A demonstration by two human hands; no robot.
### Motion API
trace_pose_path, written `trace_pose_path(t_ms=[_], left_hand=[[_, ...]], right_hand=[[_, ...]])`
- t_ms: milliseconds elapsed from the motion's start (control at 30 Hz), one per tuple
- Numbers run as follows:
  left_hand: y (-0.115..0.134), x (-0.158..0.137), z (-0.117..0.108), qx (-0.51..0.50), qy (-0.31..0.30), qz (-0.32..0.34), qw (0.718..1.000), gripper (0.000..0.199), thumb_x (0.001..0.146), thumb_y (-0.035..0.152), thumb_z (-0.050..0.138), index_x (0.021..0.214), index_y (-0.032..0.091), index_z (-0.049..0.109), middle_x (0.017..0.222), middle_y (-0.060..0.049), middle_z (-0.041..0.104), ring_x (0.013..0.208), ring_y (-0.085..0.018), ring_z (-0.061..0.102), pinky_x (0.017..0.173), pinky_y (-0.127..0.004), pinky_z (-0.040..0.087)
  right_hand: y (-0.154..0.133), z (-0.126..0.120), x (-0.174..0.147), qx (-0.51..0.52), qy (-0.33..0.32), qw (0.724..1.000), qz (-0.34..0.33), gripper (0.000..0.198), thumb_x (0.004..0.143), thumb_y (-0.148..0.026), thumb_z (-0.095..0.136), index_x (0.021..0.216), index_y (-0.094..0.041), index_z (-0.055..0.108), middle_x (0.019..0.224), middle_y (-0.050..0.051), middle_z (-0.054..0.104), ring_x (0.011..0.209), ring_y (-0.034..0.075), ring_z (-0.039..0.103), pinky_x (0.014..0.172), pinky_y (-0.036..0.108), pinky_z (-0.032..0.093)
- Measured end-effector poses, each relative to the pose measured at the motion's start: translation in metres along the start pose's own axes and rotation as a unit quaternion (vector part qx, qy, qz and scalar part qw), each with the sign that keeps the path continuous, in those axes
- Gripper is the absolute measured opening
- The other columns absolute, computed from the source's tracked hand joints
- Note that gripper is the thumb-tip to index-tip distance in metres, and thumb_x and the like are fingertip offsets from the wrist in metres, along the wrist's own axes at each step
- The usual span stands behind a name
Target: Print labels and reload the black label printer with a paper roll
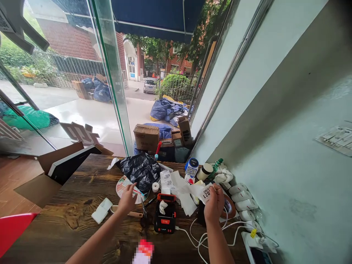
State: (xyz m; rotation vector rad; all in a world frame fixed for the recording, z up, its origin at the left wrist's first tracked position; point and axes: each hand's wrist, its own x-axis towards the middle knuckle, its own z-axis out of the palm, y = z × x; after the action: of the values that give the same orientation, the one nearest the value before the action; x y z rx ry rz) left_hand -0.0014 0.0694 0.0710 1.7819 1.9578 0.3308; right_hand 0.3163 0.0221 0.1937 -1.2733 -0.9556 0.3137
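Note:
My right hand (214, 203) pinches the end of a white label strip (206, 193) with a barcode and a number ending in 21. My left hand (128, 200) hovers over a round hand fan (121, 190), its fingers apart and nothing seen in them. Between my hands sits a small black and orange label printer (165, 219), with a crumpled white scrap (162, 207) on top. Behind the printer lie more printed labels (166, 180) and blank backing paper (183, 189). Scissors (144, 209) rest just left of the printer.
A black plastic bag (141, 168) covers the table's far edge. White cables (203, 240) loop at the right. Paper rolls (243, 198) line the wall near a QR-code stand (191, 168). An open carton (41, 187) stands left of the table (71, 220); a folded tissue (101, 210) lies on it.

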Motion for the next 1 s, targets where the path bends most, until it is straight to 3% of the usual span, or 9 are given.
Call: trace_pose_path(t_ms=[133,233,367,533,700,767,833,900,1000], left_hand=[[0.054,0.034,0.036,0.028,-0.069,0.111,0.991,0.063,0.079,0.003,0.051,0.138,0.023,0.043,0.148,-0.008,0.036,0.133,-0.024,0.039,0.109,-0.041,0.035],[0.074,0.054,0.054,0.051,-0.105,0.126,0.985,0.044,0.083,0.016,0.060,0.126,0.020,0.053,0.137,-0.010,0.048,0.124,-0.029,0.046,0.099,-0.050,0.043],[0.074,0.060,0.062,0.036,-0.121,0.120,0.985,0.029,0.083,0.020,0.063,0.111,0.016,0.060,0.115,-0.008,0.060,0.114,-0.026,0.052,0.098,-0.051,0.043],[0.059,0.028,0.047,-0.100,-0.070,0.085,0.989,0.039,0.079,0.017,0.056,0.117,0.016,0.054,0.119,-0.012,0.058,0.110,-0.026,0.055,0.099,-0.045,0.041],[0.056,-0.036,0.018,-0.312,-0.049,0.049,0.948,0.050,0.088,0.047,0.038,0.126,0.014,0.038,0.116,-0.014,0.063,0.101,-0.023,0.065,0.084,-0.036,0.054],[0.061,-0.061,0.006,-0.442,-0.048,0.021,0.896,0.058,0.083,0.059,0.045,0.121,0.015,0.044,0.108,-0.013,0.068,0.094,-0.025,0.068,0.074,-0.035,0.058],[0.067,-0.082,-0.007,-0.535,-0.029,0.031,0.844,0.054,0.076,0.056,0.062,0.113,0.018,0.052,0.101,-0.011,0.071,0.090,-0.026,0.069,0.070,-0.034,0.059],[0.073,-0.099,-0.021,-0.512,0.044,0.129,0.848,0.036,0.074,0.037,0.071,0.105,0.023,0.060,0.102,-0.008,0.072,0.092,-0.023,0.069,0.071,-0.030,0.060],[0.077,-0.117,-0.044,-0.325,0.199,0.328,0.864,0.026,0.077,0.011,0.062,0.097,0.028,0.066,0.108,-0.004,0.069,0.100,-0.017,0.067,0.080,-0.023,0.057]], right_hand=[[0.012,0.011,0.007,-0.050,-0.062,0.991,-0.106,0.028,0.088,-0.046,0.047,0.071,-0.023,0.046,0.068,-0.002,0.044,0.064,0.019,0.044,0.061,0.033,0.038],[0.037,0.023,0.001,-0.098,-0.144,0.975,-0.141,0.023,0.090,-0.038,0.048,0.073,-0.022,0.050,0.071,0.000,0.047,0.070,0.021,0.047,0.068,0.037,0.040],[0.083,0.029,-0.011,-0.146,-0.219,0.956,-0.125,0.022,0.091,-0.038,0.048,0.078,-0.021,0.054,0.075,0.000,0.051,0.078,0.022,0.052,0.077,0.043,0.044],[0.112,0.027,-0.018,-0.161,-0.277,0.946,-0.043,0.033,0.087,-0.051,0.052,0.083,-0.020,0.062,0.085,0.008,0.059,0.087,0.030,0.052,0.085,0.060,0.041],[0.067,0.040,-0.048,-0.055,-0.336,0.939,0.041,0.048,0.086,-0.055,0.054,0.122,-0.022,0.055,0.127,0.016,0.051,0.122,0.036,0.042,0.104,0.060,0.033],[0.041,0.049,-0.072,0.032,-0.409,0.908,0.091,0.058,0.081,-0.061,0.058,0.127,-0.027,0.051,0.122,0.012,0.057,0.096,0.027,0.061,0.081,0.043,0.054],[0.019,0.057,-0.096,0.098,-0.437,0.883,0.140,0.068,0.080,-0.069,0.053,0.133,-0.027,0.044,0.115,0.011,0.061,0.083,0.022,0.064,0.061,0.032,0.055],[0.003,0.061,-0.114,0.160,-0.414,0.874,0.195,0.073,0.079,-0.073,0.051,0.135,-0.027,0.041,0.107,0.009,0.062,0.074,0.019,0.061,0.054,0.027,0.051],[-0.012,0.058,-0.126,0.260,-0.373,0.844,0.283,0.067,0.075,-0.067,0.064,0.129,-0.029,0.050,0.098,0.004,0.061,0.066,0.013,0.053,0.057,0.025,0.048]])
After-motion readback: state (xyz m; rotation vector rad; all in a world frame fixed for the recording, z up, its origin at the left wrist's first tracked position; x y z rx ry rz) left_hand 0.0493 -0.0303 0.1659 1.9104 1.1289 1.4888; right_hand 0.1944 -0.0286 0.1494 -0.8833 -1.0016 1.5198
